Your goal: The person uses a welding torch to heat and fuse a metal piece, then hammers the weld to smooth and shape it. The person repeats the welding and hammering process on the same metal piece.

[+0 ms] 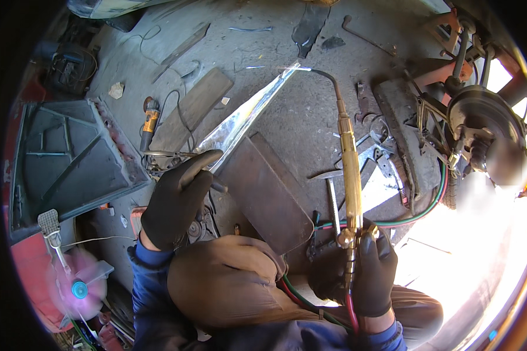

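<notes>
My left hand (181, 196), in a black glove, is closed on the near end of a long, shiny, tapering silvery strip (246, 114), which slants up and away to the right. A brass gas torch (350, 169) stands nearly upright in my right hand (376, 275), also gloved in black. My right fingers wrap its lower end near the valve knobs. The torch's thin bent neck (338, 93) curves left, and a small bright flame (303, 69) burns at its tip, beside the strip's far end. I cannot tell whether flame and strip touch.
A dark metal slab (263, 199) lies before my knees, with a hammer (332, 199) to its right. An angle grinder (150, 124) and boards lie left. Green and red hoses (416, 221) curve right, near a wheel hub (486, 126). A fan (79, 289) spins lower left.
</notes>
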Demonstrator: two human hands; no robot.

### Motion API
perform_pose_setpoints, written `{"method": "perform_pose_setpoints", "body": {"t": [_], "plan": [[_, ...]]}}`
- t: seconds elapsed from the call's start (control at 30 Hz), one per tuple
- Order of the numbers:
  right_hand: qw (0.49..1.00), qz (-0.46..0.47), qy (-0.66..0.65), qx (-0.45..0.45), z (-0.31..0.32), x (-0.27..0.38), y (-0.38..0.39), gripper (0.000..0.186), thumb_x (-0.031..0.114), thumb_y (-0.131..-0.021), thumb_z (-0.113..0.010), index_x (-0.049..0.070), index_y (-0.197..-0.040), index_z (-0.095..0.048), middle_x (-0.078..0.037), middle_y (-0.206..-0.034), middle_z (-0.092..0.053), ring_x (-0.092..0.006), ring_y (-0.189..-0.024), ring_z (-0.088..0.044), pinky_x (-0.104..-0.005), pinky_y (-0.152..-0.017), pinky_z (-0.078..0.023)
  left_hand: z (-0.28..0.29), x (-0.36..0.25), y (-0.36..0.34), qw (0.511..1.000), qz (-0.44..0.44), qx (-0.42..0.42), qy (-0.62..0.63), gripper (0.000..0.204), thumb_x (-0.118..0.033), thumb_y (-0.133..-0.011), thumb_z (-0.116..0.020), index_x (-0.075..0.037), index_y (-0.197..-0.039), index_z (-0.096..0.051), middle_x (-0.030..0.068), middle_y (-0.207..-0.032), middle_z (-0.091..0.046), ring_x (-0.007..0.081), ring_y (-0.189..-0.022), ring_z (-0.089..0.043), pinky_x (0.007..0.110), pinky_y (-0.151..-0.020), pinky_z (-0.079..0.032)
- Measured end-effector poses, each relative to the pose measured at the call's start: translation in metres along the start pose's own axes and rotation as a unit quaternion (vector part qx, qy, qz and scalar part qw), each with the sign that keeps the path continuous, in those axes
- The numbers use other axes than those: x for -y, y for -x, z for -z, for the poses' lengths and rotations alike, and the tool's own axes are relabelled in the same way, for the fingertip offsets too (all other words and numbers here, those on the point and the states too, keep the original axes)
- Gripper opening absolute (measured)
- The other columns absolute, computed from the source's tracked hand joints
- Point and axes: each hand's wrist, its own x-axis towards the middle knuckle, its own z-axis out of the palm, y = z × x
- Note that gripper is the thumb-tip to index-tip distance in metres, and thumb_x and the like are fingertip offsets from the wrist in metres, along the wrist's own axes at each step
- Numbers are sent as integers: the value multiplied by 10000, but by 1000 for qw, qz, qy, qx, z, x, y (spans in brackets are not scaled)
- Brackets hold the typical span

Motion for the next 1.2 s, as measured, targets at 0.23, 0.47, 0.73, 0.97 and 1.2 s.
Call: {"method": "perform_pose_setpoints", "body": {"t": [0.23,0.47,0.73,0.97,1.2], "plan": [[999,-39,22,5,10,-2,-8,383,196,-1159,-552,-45,-1454,-592,-143,-947,-748,-123,-578,-613,-279,-500,-512,-9,-5,-9,999,-12,-16,-47,450,-119,-1132,-498,9,-1552,-598,103,-1017,-797,37,-533,-547,214,-523,-436],[998,-49,-29,41,18,-19,-16,432,255,-1144,-623,-50,-1449,-602,-123,-958,-766,-109,-629,-647,-261,-540,-524,-9,-11,-8,997,-2,-29,-67,443,-101,-1131,-529,-39,-1559,-626,65,-986,-781,28,-612,-548,231,-580,-478],[997,-48,10,56,15,-23,-20,472,445,-1151,-618,-25,-1159,-665,-141,-725,-655,-206,-519,-598,-339,-465,-469,-11,-9,-8,998,22,-29,-59,438,-113,-1135,-527,-51,-1553,-638,61,-973,-782,34,-610,-560,230,-573,-478],[997,-51,9,50,11,-24,-22,505,459,-1152,-608,-43,-1150,-670,-132,-696,-638,-201,-510,-590,-339,-457,-451,-13,-9,-11,998,11,-28,-57,438,-126,-1143,-509,-13,-1552,-619,75,-965,-774,44,-590,-565,230,-562,-475],[997,-55,12,53,10,-22,-26,537,474,-1148,-610,-60,-1150,-669,-126,-699,-639,-194,-509,-585,-333,-462,-451,-16,-8,-14,997,-11,-36,-64,440,-115,-1141,-479,32,-1536,-605,93,-926,-775,50,-537,-550,233,-534,-437]]}}
